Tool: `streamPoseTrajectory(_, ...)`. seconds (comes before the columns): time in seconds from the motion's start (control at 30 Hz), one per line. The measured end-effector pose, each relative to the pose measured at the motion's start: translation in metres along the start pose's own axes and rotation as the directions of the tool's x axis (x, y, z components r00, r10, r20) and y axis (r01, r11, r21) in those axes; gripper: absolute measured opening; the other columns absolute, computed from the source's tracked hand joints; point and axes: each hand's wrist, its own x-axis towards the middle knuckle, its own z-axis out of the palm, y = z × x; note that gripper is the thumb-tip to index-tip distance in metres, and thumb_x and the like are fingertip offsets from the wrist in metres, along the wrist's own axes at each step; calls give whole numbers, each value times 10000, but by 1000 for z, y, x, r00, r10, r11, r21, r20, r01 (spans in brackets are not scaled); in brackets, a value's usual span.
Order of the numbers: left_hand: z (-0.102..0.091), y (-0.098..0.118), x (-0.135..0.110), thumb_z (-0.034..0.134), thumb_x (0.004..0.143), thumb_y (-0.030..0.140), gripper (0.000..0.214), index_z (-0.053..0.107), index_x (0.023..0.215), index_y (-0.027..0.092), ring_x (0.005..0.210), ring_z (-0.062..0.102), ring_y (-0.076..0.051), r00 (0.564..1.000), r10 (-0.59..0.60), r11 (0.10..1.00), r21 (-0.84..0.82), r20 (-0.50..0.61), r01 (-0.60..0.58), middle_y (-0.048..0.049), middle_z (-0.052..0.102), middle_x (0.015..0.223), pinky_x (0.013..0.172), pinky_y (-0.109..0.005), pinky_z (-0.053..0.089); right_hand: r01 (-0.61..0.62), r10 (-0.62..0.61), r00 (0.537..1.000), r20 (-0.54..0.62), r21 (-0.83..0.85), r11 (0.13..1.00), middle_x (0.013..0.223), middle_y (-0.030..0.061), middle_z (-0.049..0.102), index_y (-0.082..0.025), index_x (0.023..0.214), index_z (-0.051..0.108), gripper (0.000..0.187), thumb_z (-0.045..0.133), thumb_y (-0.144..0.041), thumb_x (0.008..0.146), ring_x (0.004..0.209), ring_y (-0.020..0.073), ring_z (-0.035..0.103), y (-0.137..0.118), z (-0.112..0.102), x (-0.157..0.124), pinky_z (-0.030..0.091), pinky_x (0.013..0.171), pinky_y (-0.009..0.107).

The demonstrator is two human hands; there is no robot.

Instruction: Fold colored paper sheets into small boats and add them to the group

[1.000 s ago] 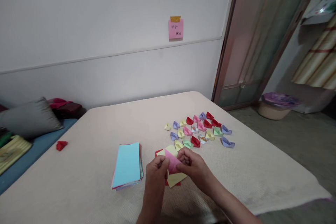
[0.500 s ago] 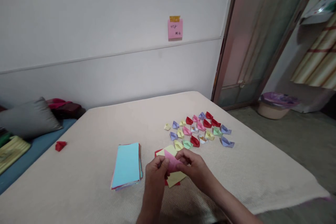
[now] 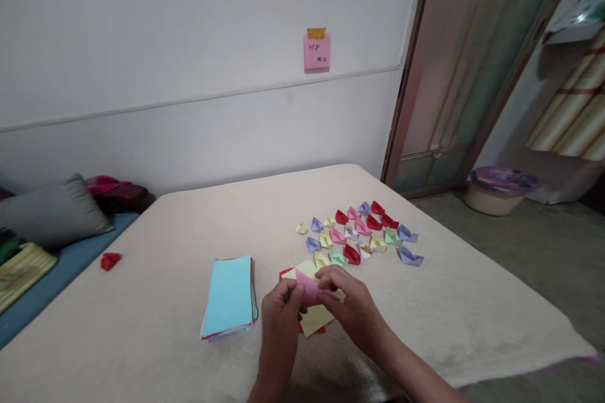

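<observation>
Both hands pinch a small pink paper [image 3: 309,289] just above the table. My left hand [image 3: 281,315] grips its left edge with thumb and fingers. My right hand [image 3: 347,302] curls over its right side and top. Under the hands lie a yellow sheet [image 3: 314,320] and a red sheet [image 3: 286,273]. A stack of coloured paper [image 3: 230,297] with a light blue top sheet sits to the left of my hands. Several small folded paper boats [image 3: 362,233] in red, pink, yellow, green and purple lie beyond my hands to the right.
The table has a cream cloth [image 3: 189,233] and ends at the right edge. A lone red folded piece [image 3: 110,260] lies at the far left. A grey cushion [image 3: 51,211] sits on a blue mat. A pink note [image 3: 316,50] hangs on the wall. A basin [image 3: 496,192] stands on the floor.
My right hand's fingers have shifted up over the top of the pink paper. The paper stays between both hands in the same spot.
</observation>
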Motion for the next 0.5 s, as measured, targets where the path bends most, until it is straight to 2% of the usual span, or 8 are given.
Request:
streamPoseTrajectory(0.13,1,5,-3,563,803,335,224,606,643,184,544,491,-132,998,70,996,58,2,-70,16,552,552,530,-222,365,-121,121,993,1,103,987,809,22,582,-206,629,470,186,601,-104,714,782,175,532,-2,-1,3,385,673,263)
streamPoseTrajectory(0.23,3,9,-5,565,803,325,214,620,648,188,553,490,-130,995,94,992,80,26,-96,21,552,552,533,-219,360,-179,176,984,33,187,966,803,27,591,-192,617,534,147,636,-175,722,750,171,537,-2,-2,6,387,654,264)
streamPoseTrajectory(0.3,3,10,-5,578,794,323,208,624,648,184,540,468,-121,995,94,993,69,37,-96,27,533,539,522,-214,347,-199,190,980,61,245,949,826,41,605,-180,603,592,129,657,-200,712,788,184,549,0,-4,8,397,699,281)
streamPoseTrajectory(0.4,2,10,-4,576,800,367,270,609,624,165,488,413,-99,998,29,999,-17,60,-28,39,472,492,479,-209,308,-287,255,958,133,388,876,889,63,629,-168,573,646,113,696,-198,669,863,217,563,1,-7,8,403,751,309)
streamPoseTrajectory(0.5,-2,10,-4,513,842,411,303,635,746,150,460,380,-81,986,-96,967,-221,136,124,33,484,522,449,-203,272,-415,334,910,246,551,724,987,75,640,-158,581,682,72,729,-183,629,871,227,574,0,-9,8,408,745,320)
